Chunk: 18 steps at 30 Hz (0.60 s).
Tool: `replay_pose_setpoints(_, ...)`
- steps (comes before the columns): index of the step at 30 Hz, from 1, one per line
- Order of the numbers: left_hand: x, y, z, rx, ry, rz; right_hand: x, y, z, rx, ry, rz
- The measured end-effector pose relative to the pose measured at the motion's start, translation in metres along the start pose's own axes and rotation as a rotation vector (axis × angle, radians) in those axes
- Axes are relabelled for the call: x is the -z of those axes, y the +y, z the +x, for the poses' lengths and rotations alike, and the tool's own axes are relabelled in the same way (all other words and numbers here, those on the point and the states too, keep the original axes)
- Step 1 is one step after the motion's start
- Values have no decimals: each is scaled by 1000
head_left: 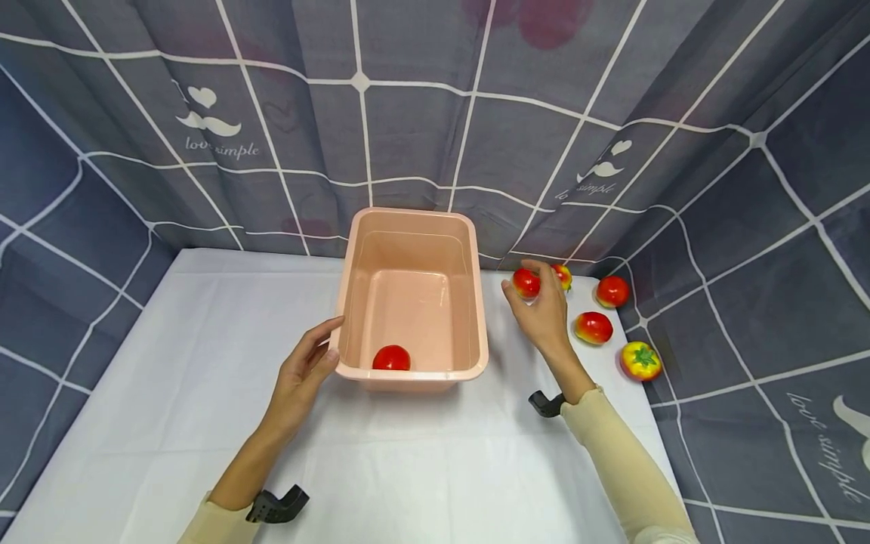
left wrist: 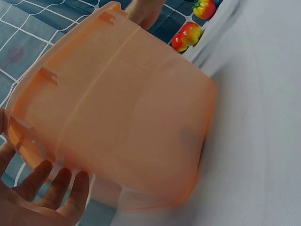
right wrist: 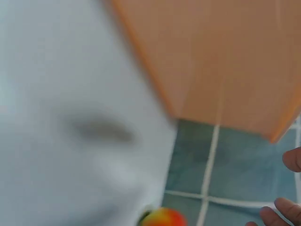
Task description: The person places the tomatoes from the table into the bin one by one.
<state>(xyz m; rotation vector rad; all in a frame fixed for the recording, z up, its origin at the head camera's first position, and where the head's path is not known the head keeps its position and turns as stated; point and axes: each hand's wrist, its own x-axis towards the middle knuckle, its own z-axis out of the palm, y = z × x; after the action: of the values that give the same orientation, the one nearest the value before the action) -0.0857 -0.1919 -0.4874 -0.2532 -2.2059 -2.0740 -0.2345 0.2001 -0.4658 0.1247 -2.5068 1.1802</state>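
A peach-coloured plastic bin (head_left: pixel 411 242) stands on the white table, with one red fruit (head_left: pixel 391 358) inside near its front wall. My left hand (head_left: pixel 306 370) holds the bin's left rim close to the front corner; in the left wrist view its fingers (left wrist: pixel 61 186) lie against the outer wall below the lip. To the right of the bin, my right hand (head_left: pixel 542 313) hovers with thumb and fingers apart, nearest a shiny red fruit (head_left: pixel 526 282). A red-and-yellow fruit (head_left: pixel 563 276) is partly hidden behind that hand. Nothing shows between the right fingertips in the right wrist view.
More fruits lie along the table's right side: a red one (head_left: pixel 613 291), a red-and-yellow one (head_left: pixel 593 328) and a yellow-red one with a green top (head_left: pixel 640 361). Grey gridded curtains (head_left: pixel 421 136) rise behind the table (head_left: pixel 435 468) and at both sides.
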Motion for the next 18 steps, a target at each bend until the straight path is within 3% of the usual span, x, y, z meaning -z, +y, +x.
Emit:
replay_pose_setpoints(6, 0, -1, 0, -13, 9, 16, -9, 31, 7, -103, 41, 13)
replay_pose_setpoints(18, -1, 2, -1, 4, 0, 17, -31, 77, 18, -195, 115, 9)
